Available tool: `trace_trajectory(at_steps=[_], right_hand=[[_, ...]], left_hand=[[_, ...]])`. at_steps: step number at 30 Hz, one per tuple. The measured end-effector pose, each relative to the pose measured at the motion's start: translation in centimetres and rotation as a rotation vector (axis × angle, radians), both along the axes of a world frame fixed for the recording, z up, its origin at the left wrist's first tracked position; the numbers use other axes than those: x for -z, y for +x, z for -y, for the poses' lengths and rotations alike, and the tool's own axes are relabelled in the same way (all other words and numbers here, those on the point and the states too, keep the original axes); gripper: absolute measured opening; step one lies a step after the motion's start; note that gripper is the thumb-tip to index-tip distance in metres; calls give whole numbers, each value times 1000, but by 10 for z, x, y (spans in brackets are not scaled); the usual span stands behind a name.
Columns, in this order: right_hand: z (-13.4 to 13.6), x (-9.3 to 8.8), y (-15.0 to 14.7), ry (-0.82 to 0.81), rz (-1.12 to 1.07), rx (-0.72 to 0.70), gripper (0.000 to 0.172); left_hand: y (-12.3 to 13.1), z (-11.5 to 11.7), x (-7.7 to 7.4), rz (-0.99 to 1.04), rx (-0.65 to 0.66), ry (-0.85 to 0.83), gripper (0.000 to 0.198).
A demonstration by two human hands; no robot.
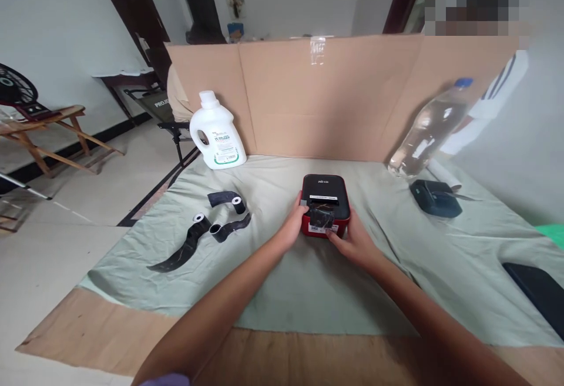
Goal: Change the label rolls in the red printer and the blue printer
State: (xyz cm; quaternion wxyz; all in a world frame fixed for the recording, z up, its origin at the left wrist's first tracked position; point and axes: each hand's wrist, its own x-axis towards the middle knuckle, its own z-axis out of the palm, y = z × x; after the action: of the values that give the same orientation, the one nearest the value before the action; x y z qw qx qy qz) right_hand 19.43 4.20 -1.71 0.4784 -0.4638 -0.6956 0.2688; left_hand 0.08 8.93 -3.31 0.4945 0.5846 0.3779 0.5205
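Note:
A small black-and-red label printer (pixel 326 189) sits on the cloth-covered table, its front facing me. A white strip shows at its slot, and a crinkled piece of black film (pixel 321 217) hangs over its front. My left hand (pixel 296 221) grips the printer's left side, with the thumb near the film. On the other side, my right hand (pixel 356 242) is closed around the lower right front corner, thumb at the front face. To the left lie several rolls of black ribbon (pixel 197 233) with partly unwound tails.
A cardboard panel (pixel 326 104) stands behind the table. Before it are a white detergent bottle (pixel 220 139) at left and a clear water bottle (pixel 425 133) leaning at right. A dark device (pixel 435 198) and a black flat object (pixel 535 292) lie at right. A person stands behind the panel.

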Motion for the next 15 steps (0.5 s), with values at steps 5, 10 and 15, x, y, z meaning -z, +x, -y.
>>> trace_trajectory(at_steps=[5, 10, 15], right_hand=[[-68, -35, -68, 144, 172, -27, 69], [-143, -30, -170, 144, 21, -45, 74], [-184, 3, -250, 63, 7, -132, 75]], left_hand=[[-61, -47, -49, 334, -31, -199, 60], [-154, -108, -72, 258, -139, -93, 57], [-227, -131, -50, 299, -266, -133, 51]])
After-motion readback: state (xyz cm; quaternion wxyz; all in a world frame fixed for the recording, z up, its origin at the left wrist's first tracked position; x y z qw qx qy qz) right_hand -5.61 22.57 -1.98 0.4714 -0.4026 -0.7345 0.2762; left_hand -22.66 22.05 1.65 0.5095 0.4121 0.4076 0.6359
